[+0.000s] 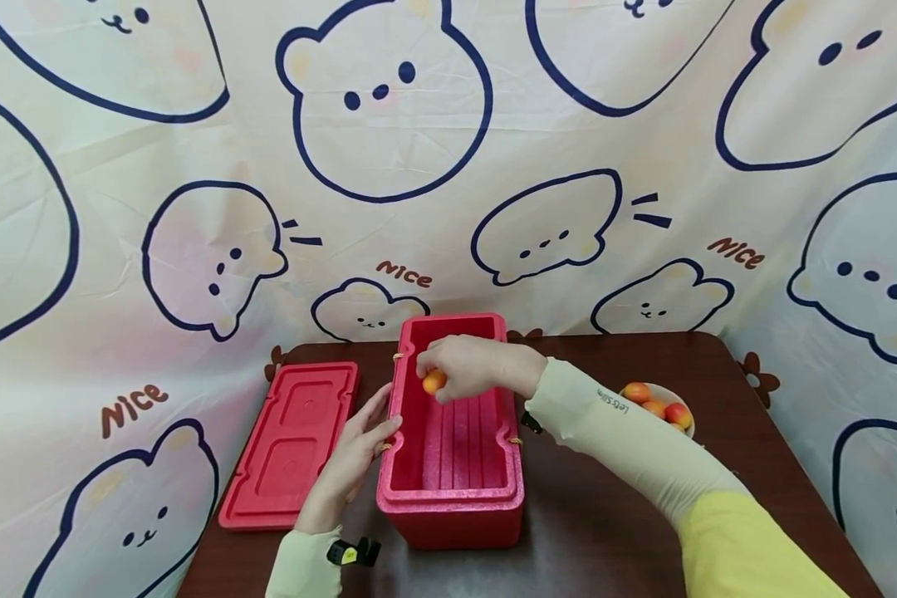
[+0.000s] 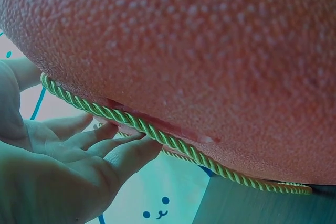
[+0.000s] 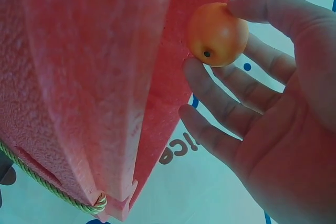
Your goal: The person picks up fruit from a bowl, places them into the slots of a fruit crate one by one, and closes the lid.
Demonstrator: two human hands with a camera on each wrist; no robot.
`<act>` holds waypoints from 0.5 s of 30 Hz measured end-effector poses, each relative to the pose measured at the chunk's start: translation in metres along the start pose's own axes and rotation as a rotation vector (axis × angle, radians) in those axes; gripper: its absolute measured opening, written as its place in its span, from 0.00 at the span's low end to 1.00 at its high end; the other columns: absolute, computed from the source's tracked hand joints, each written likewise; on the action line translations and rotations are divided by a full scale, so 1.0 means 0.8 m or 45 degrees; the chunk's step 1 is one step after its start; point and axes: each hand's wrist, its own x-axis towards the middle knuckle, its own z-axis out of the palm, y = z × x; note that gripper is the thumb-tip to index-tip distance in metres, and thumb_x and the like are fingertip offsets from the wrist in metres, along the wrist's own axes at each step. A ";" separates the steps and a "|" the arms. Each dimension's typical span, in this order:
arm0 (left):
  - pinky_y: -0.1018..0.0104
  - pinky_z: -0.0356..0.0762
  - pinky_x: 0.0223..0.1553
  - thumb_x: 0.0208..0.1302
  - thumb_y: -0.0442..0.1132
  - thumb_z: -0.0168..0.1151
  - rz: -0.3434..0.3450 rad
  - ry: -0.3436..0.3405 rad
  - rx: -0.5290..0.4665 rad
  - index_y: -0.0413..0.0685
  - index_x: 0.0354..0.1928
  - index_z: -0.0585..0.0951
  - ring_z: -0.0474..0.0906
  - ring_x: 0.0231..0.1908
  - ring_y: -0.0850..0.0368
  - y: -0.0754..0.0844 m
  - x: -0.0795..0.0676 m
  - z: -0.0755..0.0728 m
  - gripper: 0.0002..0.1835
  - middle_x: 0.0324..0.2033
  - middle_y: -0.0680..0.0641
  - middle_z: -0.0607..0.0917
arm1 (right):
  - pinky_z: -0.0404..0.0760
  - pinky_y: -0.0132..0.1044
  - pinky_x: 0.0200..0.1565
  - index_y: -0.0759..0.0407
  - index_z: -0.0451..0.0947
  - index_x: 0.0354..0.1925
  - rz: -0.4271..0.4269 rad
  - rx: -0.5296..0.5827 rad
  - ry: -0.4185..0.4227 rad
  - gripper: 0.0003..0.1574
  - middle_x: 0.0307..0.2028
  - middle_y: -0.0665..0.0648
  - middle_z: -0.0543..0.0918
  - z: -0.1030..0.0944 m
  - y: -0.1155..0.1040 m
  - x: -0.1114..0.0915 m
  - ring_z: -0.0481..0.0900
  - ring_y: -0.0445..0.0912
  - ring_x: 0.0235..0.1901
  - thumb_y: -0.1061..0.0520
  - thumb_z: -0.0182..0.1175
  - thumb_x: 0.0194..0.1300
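A deep red foam box [image 1: 452,519] stands open-topped at the middle of the table. My right hand [image 1: 467,365] is over its inside, toward the far left part. Between thumb and fingertips it pinches a small round orange fruit [image 3: 218,34], whose dark stem spot shows in the right wrist view. My left hand [image 1: 351,448] is at the box's left outer wall, thumb near the rim. In the left wrist view its fingers reach, fairly straight, to a twisted green-gold cord [image 2: 131,121] along the box's side. The visible box floor is bare and ridged.
A red lid [image 1: 291,444] lies flat on the dark brown table [image 1: 583,515], left of the box. At the right, partly behind my right sleeve, a white dish [image 1: 671,394] holds several orange-red fruits [image 1: 654,407]. A cartoon-print cloth [image 1: 389,133] hangs around the table.
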 end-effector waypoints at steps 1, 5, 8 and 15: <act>0.56 0.82 0.54 0.72 0.41 0.59 0.003 -0.001 -0.002 0.55 0.78 0.58 0.68 0.68 0.37 0.000 0.000 0.000 0.37 0.76 0.43 0.60 | 0.82 0.30 0.47 0.49 0.80 0.55 -0.004 -0.005 0.000 0.28 0.47 0.46 0.80 0.000 0.000 0.000 0.78 0.39 0.43 0.51 0.75 0.57; 0.60 0.83 0.52 0.73 0.40 0.58 0.014 -0.009 -0.016 0.54 0.79 0.57 0.67 0.68 0.36 -0.002 0.002 0.000 0.36 0.76 0.43 0.59 | 0.82 0.34 0.50 0.50 0.80 0.55 -0.021 -0.020 0.001 0.26 0.49 0.49 0.82 -0.001 -0.001 0.001 0.79 0.43 0.47 0.51 0.73 0.59; 0.60 0.83 0.51 0.73 0.40 0.58 0.018 -0.015 -0.024 0.53 0.79 0.57 0.66 0.68 0.35 -0.002 0.002 -0.001 0.36 0.76 0.43 0.59 | 0.82 0.36 0.52 0.48 0.80 0.55 -0.015 -0.028 -0.001 0.25 0.49 0.48 0.82 -0.002 -0.002 0.001 0.80 0.41 0.47 0.50 0.73 0.60; 0.60 0.83 0.52 0.72 0.41 0.59 0.015 -0.014 -0.010 0.54 0.79 0.57 0.65 0.68 0.34 -0.001 0.001 0.000 0.37 0.76 0.44 0.59 | 0.83 0.36 0.52 0.46 0.80 0.55 -0.001 -0.031 0.002 0.26 0.49 0.46 0.82 -0.003 -0.003 -0.001 0.79 0.38 0.46 0.49 0.74 0.58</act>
